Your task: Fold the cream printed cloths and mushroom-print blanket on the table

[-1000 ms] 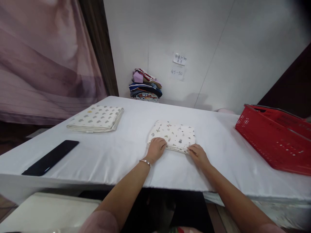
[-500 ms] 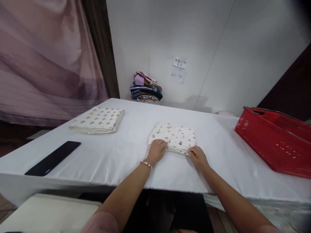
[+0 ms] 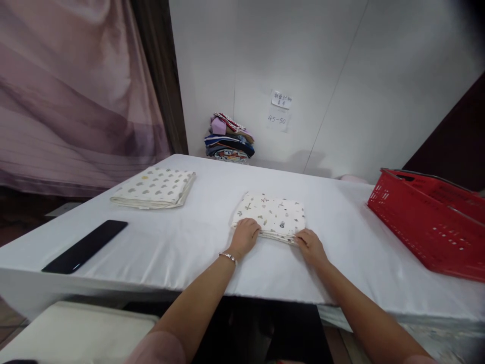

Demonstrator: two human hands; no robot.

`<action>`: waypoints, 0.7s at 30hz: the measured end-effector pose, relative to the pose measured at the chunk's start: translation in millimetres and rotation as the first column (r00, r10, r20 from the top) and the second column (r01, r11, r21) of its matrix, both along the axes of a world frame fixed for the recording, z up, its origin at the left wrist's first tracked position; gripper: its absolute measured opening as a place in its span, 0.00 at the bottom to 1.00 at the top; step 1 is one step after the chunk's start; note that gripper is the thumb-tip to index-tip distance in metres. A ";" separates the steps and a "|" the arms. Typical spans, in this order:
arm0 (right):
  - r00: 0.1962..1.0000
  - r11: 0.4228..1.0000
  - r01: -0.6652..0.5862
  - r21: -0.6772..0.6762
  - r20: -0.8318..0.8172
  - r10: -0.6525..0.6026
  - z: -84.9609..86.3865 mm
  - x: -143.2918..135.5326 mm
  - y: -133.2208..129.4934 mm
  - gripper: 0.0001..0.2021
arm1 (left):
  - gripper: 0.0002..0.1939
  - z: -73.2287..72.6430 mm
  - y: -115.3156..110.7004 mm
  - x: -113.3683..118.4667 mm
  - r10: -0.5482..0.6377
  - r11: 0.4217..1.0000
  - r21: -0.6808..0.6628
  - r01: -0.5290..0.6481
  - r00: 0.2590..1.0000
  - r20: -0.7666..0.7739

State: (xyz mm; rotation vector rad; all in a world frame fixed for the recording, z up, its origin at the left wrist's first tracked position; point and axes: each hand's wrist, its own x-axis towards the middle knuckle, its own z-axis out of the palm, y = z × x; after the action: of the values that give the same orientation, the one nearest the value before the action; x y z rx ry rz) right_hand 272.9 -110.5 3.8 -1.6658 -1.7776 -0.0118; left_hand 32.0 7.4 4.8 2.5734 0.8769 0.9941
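On the white-covered table [image 3: 341,253], near its front edge: a folded cream cloth [image 3: 271,212] with small scattered prints of leaves, sprigs and other motifs lies flat, its stacked layers showing along the near side.
Left hand [image 3: 245,235]: rests at the near left corner of the folded cream cloth, fingers together and curled over the edge; the thumb is hidden, so I cannot tell whether it pinches the layers.
Right hand [image 3: 311,246]: thumb and fingertips closed on the near right corner of the same cloth.
Left wrist: a silver-coloured bracelet [image 3: 228,257].
Second cloth [image 3: 155,186]: cream with grey motifs and one yellow one, folded flat toward the table's left side, well apart from the hands.
Black slab [image 3: 85,246]: glossy, lying flat near the front left edge, nearer the front than the second cloth.
Red basket [image 3: 428,222]: pierced sides, standing at the table's right.
Fabric pile [image 3: 229,140]: mixed colours, stacked beyond the far edge, before the pale wall [image 3: 303,50].
Paper notes [image 3: 277,120]: two on the wall, the lower reading "45-50".
Curtain [image 3: 76,91]: pinkish, hanging at left.
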 end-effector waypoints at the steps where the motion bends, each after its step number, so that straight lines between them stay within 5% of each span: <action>1: 1.000 1.000 0.000 0.018 0.020 0.000 -1.3 -0.1 -0.8 0.11 | 0.08 0.1 0.1 -0.1 -0.004 1.000 0.006 0.004 1.000 -0.003; 13: 0.981 0.992 -0.040 0.116 0.194 0.017 -9.6 2.5 -5.5 0.13 | 0.08 -0.9 -1.2 1.3 -0.027 0.998 0.063 0.027 1.000 -0.011; 21: 0.975 0.999 -0.041 0.022 0.220 0.035 -7.6 3.8 -4.2 0.12 | 0.10 -5.8 0.4 2.6 -0.048 0.998 0.027 0.049 0.998 -0.040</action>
State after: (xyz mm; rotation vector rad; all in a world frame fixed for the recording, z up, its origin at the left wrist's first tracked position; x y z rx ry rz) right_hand 276.7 -114.7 -3.8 -1.6642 -1.9627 -0.2086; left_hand 34.5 7.8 -1.0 2.6333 0.8118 0.9519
